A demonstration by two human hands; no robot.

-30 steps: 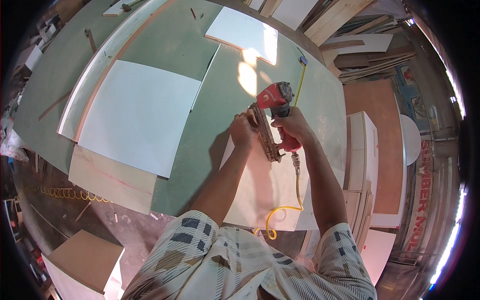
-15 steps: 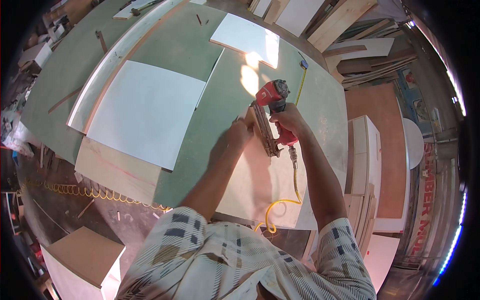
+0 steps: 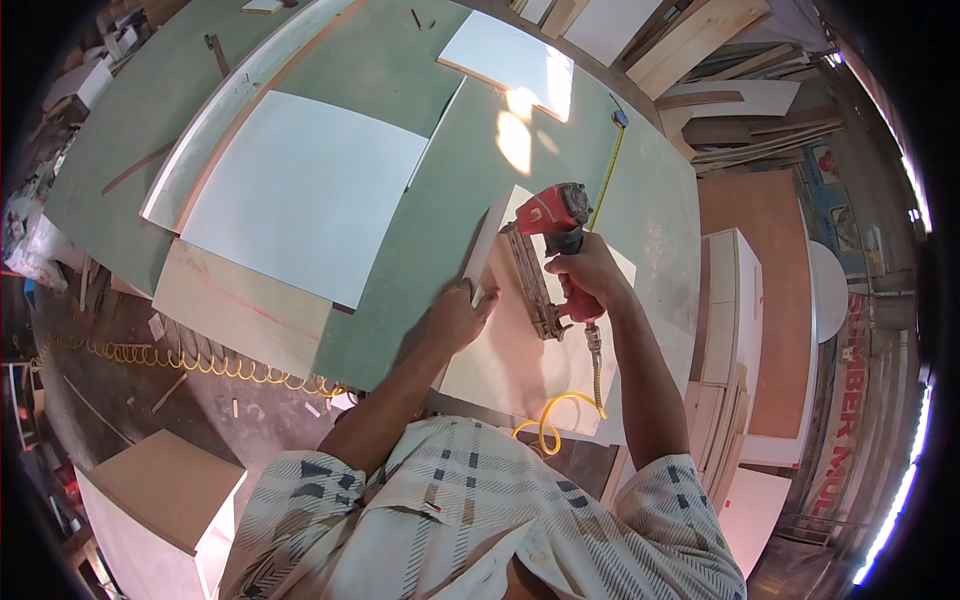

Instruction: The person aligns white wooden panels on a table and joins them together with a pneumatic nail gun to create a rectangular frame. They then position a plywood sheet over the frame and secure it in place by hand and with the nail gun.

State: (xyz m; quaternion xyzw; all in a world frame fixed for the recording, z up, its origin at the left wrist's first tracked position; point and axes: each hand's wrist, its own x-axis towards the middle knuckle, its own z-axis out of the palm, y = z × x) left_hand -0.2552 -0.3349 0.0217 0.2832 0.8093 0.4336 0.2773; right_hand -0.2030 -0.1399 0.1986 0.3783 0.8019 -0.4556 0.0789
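Observation:
My right hand [image 3: 590, 272] is wrapped round the handle of a red and black nail gun [image 3: 540, 212]. The gun's long magazine slants down over a pale wooden panel [image 3: 500, 375] on the green table. Along the panel's left side stands a narrow pale board [image 3: 487, 238]. My left hand [image 3: 460, 318] grips this board near its closer end, the thumb on the inner side and the fingers over the outer side. From the gun's handle a yellow air hose [image 3: 545, 428] loops down at the near edge. The gun's nose tip is hard to make out.
A white panel [image 3: 300, 190] lies to the left beside a long edged board [image 3: 235, 125]. Farther off are a smaller white panel [image 3: 505, 62] and a tape measure [image 3: 619, 118] with its yellow blade pulled out. Drawer-like white cabinet parts [image 3: 735, 310] stand at the right.
My left hand has slid nearer to me along the narrow board, uncovering more of it. The nail gun in my right hand has shifted slightly nearer and to the right. The view has also moved.

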